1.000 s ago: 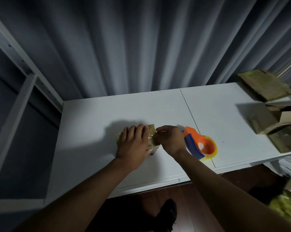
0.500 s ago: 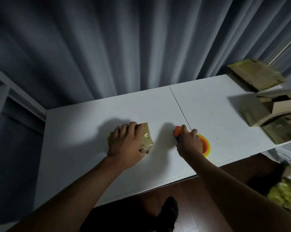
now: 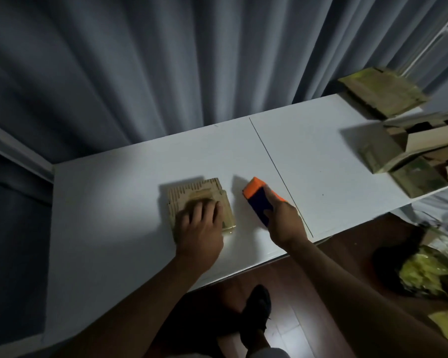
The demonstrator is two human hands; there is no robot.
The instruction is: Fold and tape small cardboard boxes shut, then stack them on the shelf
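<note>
At the near edge of the view, a dark shoe (image 3: 256, 303) is standing on the wooden floor (image 3: 290, 329) below the white surface (image 3: 109, 202), and both forearms are reaching up over that edge. Just beyond, the two hands are working apart from each other. The left hand (image 3: 198, 228) is lying across the near part of the small cardboard box (image 3: 199, 200), fingers pressing down on its top; the box is sitting on the surface left of the seam line, and a glossy strip of tape seems to be running along its right side. The right hand (image 3: 285, 220) is curling around the orange and blue tape dispenser (image 3: 259, 200), which is tilting with its orange end pointing away, just beside the box without touching it.

Judging from this, the box looks folded and at least partly taped, so another strip or a smoothing pass may be what is left before it goes to the shelf. Nothing is visibly stacked yet; only a pale shelf frame (image 3: 16, 156) is showing at the far left.

Farther right, a pile of flat, unfolded cardboard (image 3: 383, 96) and opened boxes (image 3: 421, 151) is waiting, so most of the work appears to be ahead. Behind everything, a grey curtain (image 3: 166, 60) is hanging.
</note>
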